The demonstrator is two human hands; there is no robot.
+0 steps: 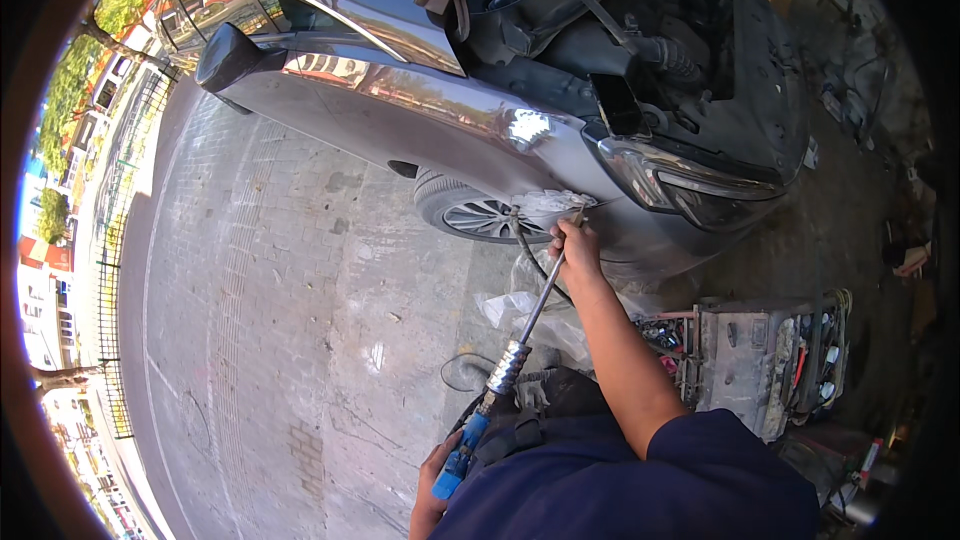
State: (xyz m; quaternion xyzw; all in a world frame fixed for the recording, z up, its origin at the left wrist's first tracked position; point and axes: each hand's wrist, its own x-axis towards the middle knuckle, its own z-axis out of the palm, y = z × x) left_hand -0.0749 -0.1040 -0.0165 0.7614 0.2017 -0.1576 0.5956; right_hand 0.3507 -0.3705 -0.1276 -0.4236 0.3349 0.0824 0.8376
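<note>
Item one, long pulling tool (508,368): slim steel rod, ribbed silver cylinder, blue handle (460,458). I see it slanting from the person's lap up to the car's front wing; any lettering on the handle is too small for me to read.

Item two, right hand (577,248): closed round the rod close to its upper end, which lies at the whitish, scraped patch (550,202) above the wheel arch. I cannot tell whether the tip touches the metal.

Item three, left hand (430,480): gripping the blue handle at the lower end, fingers partly hidden from me.

Item four, car (350,110): dark grey, glossy above, duller along the lower door; engine bay (690,60) exposed, headlight (645,175) beyond the patch.

Item five, front wheel (485,218): multi-spoke, below the patch; I cannot make out its centre mark. A dark cable (530,258) hangs just beside it.

Item six, black phone-like device (618,103): propped above the headlight, screen dark.

Item seven, clear plastic sheeting (508,306): crumpled on the paving (300,320).

Item eight, tool cart (735,360): grey, worn, right of the person, loaded with small tools; markings illegible to me.
</note>
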